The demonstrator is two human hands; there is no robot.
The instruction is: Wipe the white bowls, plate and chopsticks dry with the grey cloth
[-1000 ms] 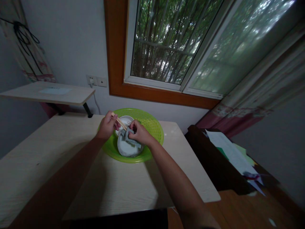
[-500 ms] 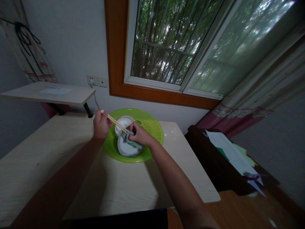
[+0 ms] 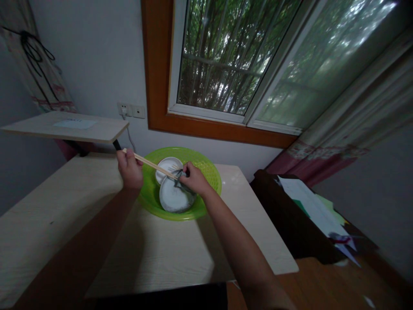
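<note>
My left hand [image 3: 130, 170] grips the thick ends of a pair of wooden chopsticks [image 3: 151, 163], left of a green plastic basin [image 3: 151, 211]. Their far ends run into a grey-green cloth [image 3: 180, 177], which my right hand [image 3: 194, 177] pinches around them. Below the cloth, inside the basin, lies a white bowl or dish [image 3: 174, 198] with a grey rim. A smaller white bowl [image 3: 164, 165] sits behind it, with fork-like tines showing at its right side. The fingertips of my right hand are partly hidden by the cloth.
The basin stands on a pale wooden table [image 3: 167, 254] below a window [image 3: 232, 64]. A raised shelf [image 3: 106, 131] with a paper on it is at the left. Wall sockets [image 3: 131, 110] are behind. Papers [image 3: 312, 211] lie on dark furniture at the right.
My left hand has moved left and slightly back, drawing the chopsticks through the cloth. My right hand has shifted a little to the right, and the cloth covers less of the dish.
</note>
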